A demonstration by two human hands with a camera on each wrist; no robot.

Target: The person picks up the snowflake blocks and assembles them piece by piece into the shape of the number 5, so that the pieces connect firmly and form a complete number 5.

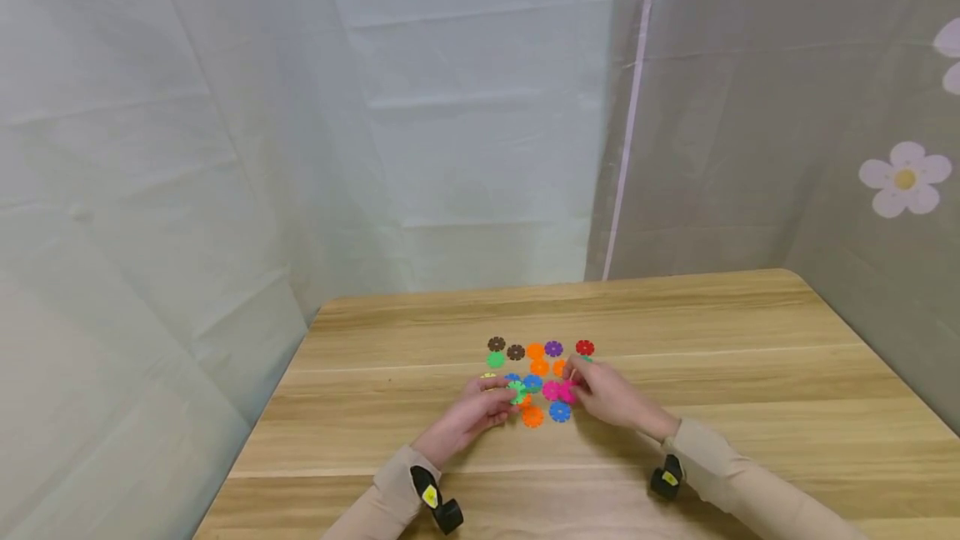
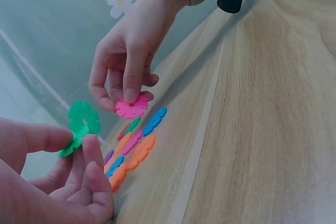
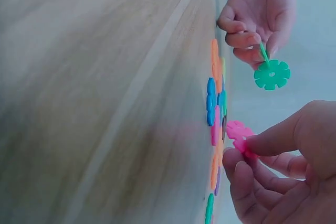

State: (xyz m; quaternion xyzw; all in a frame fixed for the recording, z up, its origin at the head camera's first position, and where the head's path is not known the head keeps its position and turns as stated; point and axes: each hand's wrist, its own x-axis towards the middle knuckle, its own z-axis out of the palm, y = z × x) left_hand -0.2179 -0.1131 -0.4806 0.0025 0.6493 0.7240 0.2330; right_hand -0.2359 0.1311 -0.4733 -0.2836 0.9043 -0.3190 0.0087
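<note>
My left hand [image 1: 472, 415] pinches a pair of green notched plastic discs [image 2: 85, 116] between thumb and fingers. One disc stands at an angle to the other, slotted into it, as the right wrist view also shows. With thumb and fingertips my right hand [image 1: 613, 395] grips a pink notched disc [image 2: 132, 108] by its edge. Both hands are raised over the loose discs on the table, the green pair facing the pink disc with a gap between them. Under the hands lie a blue disc [image 1: 559, 412] and an orange disc [image 1: 532, 417].
More flat discs lie beyond the hands, among them a brown one [image 1: 497, 344], a purple one [image 1: 553, 348] and a red one [image 1: 585, 347]. The wooden table [image 1: 375, 340] is backed by hanging cloth [image 1: 487, 148] on its far side.
</note>
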